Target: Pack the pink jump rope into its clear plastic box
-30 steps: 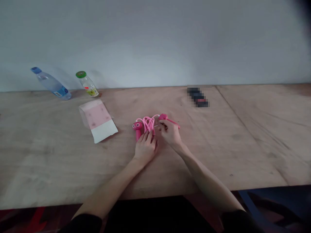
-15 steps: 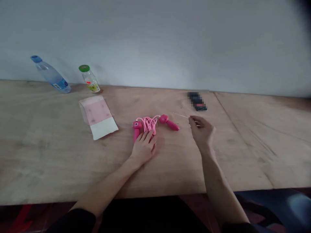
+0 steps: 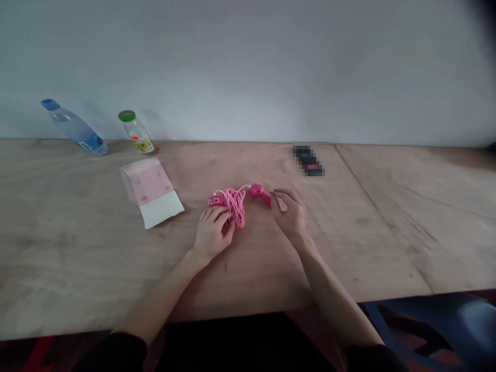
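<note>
A pink jump rope (image 3: 237, 209) lies on the wooden table, its cord bundled in loose coils. Its left handle has a knob with cartoon eyes (image 3: 214, 201); my left hand (image 3: 211, 232) covers the grip below, fingers curled over it and against the coils. To the right, the other handle (image 3: 256, 190) points toward my right hand (image 3: 290, 214), whose thumb and fingers close around its end. The tip of that handle is partly hidden by the fingers.
A pink and white packet (image 3: 153, 186) lies left of the rope. Behind it stand a green-capped glass bottle (image 3: 138, 135) and a blue-capped plastic bottle (image 3: 77, 126). A blurred dark object (image 3: 309, 160) lies near the wall at back right.
My right hand has moved left from beside the rope onto the right handle; the thin white strip it pinched no longer shows. My left hand has shifted slightly left, uncovering more coils.
</note>
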